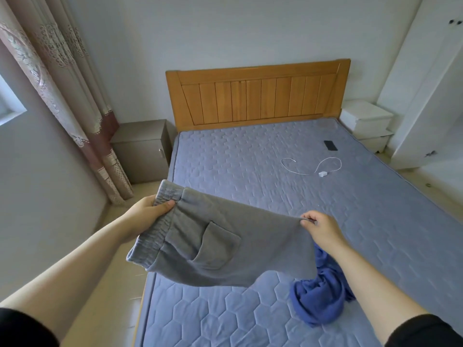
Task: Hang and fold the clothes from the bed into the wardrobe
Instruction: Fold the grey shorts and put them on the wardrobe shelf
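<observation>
While our left hand [147, 212] gripped the elastic waistband, we held the grey sweat shorts [220, 236] stretched above the near edge of the bed [250, 156], our right hand [322, 227] pinching the hem. Beneath our right wrist, a crumpled blue garment [318, 294] lay on the quilted mattress.

Both hands, left [147, 211] and right [322, 227], hold grey shorts [225, 236] stretched above the bed [250, 159].

Pale walls [225, 33]; patterned curtain [75, 96]; grey nightstand [142, 151]; window [7, 103], probably, far left.
</observation>
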Action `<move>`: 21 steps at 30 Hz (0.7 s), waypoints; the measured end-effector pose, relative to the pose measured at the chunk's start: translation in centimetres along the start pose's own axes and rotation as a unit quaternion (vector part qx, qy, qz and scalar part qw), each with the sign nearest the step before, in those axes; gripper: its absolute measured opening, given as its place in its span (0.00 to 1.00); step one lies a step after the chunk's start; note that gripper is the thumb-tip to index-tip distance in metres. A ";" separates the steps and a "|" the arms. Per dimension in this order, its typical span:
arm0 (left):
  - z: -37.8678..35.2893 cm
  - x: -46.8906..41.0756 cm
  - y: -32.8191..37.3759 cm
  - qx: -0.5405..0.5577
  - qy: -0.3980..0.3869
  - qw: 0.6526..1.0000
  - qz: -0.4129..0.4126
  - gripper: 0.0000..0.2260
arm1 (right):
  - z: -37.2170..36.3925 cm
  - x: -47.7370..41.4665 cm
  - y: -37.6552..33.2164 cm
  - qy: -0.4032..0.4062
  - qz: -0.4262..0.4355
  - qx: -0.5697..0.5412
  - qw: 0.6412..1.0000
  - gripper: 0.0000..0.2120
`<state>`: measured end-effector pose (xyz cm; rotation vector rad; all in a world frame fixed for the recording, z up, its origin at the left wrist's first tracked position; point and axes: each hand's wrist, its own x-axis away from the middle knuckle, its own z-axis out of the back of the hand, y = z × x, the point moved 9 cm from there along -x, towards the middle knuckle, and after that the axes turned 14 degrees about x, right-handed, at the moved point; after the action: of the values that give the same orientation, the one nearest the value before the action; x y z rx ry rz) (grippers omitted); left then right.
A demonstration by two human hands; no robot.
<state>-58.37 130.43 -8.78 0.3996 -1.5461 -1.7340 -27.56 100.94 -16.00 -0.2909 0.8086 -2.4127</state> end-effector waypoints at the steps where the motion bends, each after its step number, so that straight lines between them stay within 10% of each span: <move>1: -1.1 0.0 -1.1 0.004 -0.001 1.000 0.010 0.10 | -0.2 0.3 1.4 -0.007 -0.013 -0.001 1.000 0.04; 11: -13.0 0.3 -11.0 0.039 -0.021 0.993 0.110 0.10 | 1.5 4.9 14.4 0.087 -0.091 0.017 0.992 0.08; 21: -15.0 3.4 -25.3 0.076 0.028 0.966 0.245 0.11 | -8.2 5.2 19.6 -0.056 -0.070 0.099 0.991 0.07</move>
<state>-58.78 116.76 -35.07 0.1211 -1.5796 -1.2196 -25.99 89.08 -34.26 -0.4125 0.5087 -2.5573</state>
